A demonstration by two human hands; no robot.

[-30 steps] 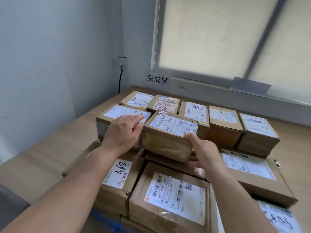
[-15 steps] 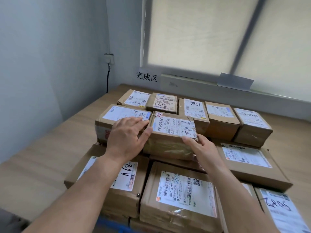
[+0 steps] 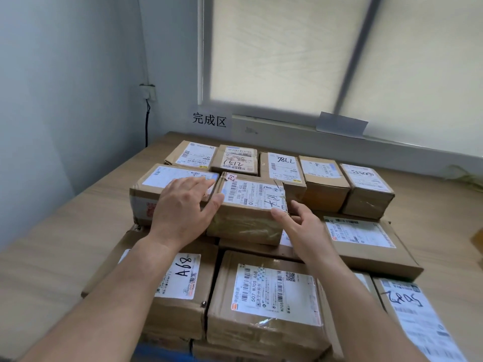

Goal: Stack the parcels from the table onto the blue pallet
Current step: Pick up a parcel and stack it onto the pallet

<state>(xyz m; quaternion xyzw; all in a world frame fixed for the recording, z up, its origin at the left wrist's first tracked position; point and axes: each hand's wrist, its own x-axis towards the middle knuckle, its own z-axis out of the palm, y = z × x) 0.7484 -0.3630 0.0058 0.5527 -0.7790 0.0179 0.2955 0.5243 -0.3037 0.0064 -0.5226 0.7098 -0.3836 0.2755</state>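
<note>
On the blue pallet [image 3: 162, 354], the parcel [image 3: 251, 202], tilted 1 second ago, is sitting flat atop the stack [image 3: 266, 320], placed; right hand [image 3: 303, 228] is easing off, fingers released, left hand [image 3: 180, 207] resting open alongside.

Soft daylight came through the blinded window [image 3: 300, 53] in the upper right of the frame and lit the room evenly, with faint shadows. Labels on the parcels [image 3: 251, 202] at centre read sharp. The wide lens bent the wall [image 3: 65, 100] at left, and the lower corners were smeared.
</note>
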